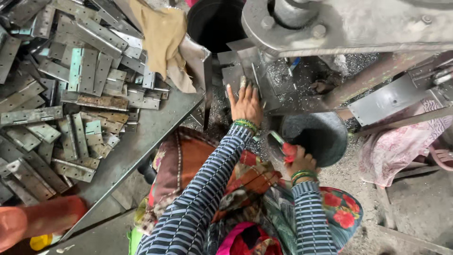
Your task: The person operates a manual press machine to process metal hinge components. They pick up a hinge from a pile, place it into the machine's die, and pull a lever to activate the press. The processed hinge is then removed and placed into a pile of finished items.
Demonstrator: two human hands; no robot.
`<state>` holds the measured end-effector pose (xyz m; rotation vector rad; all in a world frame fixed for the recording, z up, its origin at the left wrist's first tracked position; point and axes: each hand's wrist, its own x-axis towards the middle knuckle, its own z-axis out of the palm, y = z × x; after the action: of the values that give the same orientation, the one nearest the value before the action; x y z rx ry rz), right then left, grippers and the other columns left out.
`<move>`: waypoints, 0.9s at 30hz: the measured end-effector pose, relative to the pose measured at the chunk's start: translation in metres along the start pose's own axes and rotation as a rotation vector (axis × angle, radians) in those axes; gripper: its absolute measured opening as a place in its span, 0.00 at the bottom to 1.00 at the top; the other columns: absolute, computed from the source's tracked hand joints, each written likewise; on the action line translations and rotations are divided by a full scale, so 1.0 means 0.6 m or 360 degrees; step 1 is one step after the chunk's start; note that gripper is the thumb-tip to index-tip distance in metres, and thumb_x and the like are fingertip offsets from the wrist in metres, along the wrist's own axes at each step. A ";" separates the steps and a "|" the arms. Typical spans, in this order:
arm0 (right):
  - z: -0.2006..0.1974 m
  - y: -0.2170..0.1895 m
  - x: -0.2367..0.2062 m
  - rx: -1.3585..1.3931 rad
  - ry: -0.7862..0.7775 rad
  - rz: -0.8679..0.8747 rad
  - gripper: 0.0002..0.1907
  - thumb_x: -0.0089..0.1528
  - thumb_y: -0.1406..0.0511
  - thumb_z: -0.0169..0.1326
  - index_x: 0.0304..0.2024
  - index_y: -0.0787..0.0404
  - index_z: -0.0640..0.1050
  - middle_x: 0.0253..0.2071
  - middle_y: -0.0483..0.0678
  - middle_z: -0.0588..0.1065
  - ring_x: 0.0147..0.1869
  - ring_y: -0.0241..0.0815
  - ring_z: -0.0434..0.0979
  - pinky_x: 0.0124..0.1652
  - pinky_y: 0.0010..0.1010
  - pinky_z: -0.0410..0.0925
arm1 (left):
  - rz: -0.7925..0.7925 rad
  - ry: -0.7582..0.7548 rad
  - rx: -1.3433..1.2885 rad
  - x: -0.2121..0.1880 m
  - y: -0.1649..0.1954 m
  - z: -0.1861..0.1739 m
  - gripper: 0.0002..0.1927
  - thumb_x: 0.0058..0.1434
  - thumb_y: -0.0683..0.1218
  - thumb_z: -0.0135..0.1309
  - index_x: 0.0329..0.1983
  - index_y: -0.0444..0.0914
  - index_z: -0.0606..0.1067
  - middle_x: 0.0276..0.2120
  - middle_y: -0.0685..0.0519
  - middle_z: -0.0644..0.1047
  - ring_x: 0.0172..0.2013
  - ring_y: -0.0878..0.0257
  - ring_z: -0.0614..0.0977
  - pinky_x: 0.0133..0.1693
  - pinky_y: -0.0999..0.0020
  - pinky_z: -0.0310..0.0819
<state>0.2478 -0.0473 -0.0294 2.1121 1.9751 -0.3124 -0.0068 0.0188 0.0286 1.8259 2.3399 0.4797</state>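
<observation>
Under the grey machine head [349,21], the left hand [246,105] lies flat with its fingers [244,89] spread and released, pressing on a metal plate [234,75] on the machine bed, which is strewn with metal shavings [302,75]. Green bangles [246,124] circle that wrist, and the striped sleeve [207,179] runs back toward the camera. Lower and to the right, the right hand [300,160] has its fingers clenched around a red rag [289,152] at the rim of a dark round bowl [314,134]; something greenish sticks up from the grip, but what it is cannot be told. Green bangles sit on this wrist too.

To the left, a metal bench [141,137] carries a big heap of flat hinges [71,80], some grey and some rusty, well apart from both hands. A tan cloth [163,35] hangs over the far edge of the heap, beside a black drum [214,23]. An orange-sleeved arm [37,219] of another person reaches in at the lower left corner. Pink patterned fabric [401,146] lies on the right, near the machine's frame.
</observation>
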 end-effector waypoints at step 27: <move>0.033 0.000 -0.009 0.0114 -0.0029 -0.0043 0.45 0.57 0.51 0.62 0.72 0.40 0.55 0.61 0.58 0.69 0.65 0.59 0.69 0.60 0.55 0.63 | -0.0079 -0.0219 0.0182 0.127 -0.044 -0.027 0.25 0.75 0.46 0.36 0.75 0.48 0.61 0.76 0.57 0.59 0.77 0.60 0.54 0.71 0.31 0.16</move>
<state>0.2473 -0.0588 -0.0463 2.1189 2.0124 -0.4124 -0.0554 0.0840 0.0419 1.7810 2.3566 0.2105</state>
